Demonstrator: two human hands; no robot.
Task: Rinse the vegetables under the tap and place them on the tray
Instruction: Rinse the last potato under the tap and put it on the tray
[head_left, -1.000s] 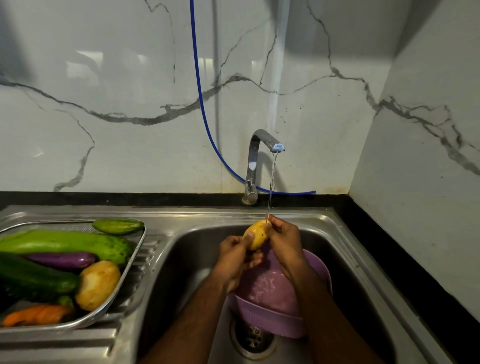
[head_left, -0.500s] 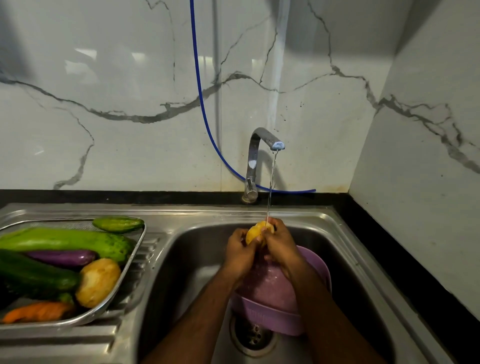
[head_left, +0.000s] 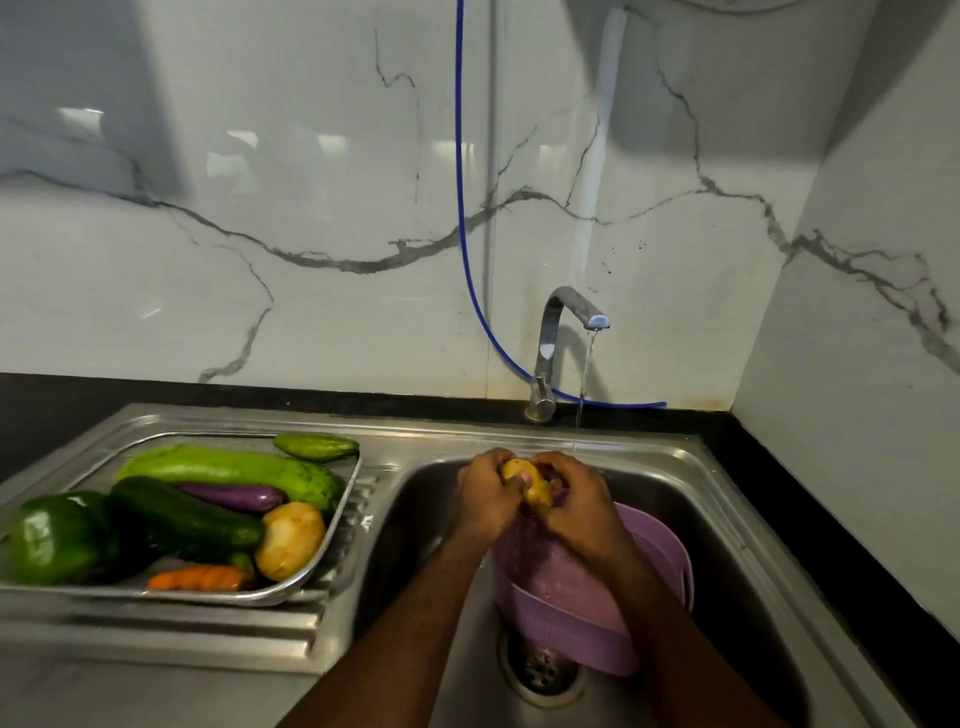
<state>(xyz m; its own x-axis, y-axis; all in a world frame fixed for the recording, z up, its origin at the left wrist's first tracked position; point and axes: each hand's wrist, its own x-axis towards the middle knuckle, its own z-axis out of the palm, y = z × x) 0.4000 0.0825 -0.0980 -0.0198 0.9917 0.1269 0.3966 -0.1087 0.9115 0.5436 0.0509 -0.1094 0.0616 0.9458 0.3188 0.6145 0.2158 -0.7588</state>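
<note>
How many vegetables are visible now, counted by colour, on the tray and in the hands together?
Green: 4, namely the bell pepper, the dark cucumber, the pale green gourd and the small cucumber
Yellow: 2, the potato on the tray and the potato in the hands
Purple: 1, the eggplant
Orange: 1, the carrot
Total: 8

White marble-veined wall (head_left: 311, 182), glossy with light reflections; blue hose (head_left: 459, 156) hangs down it; black table (head_left: 156, 392) edge below.
</note>
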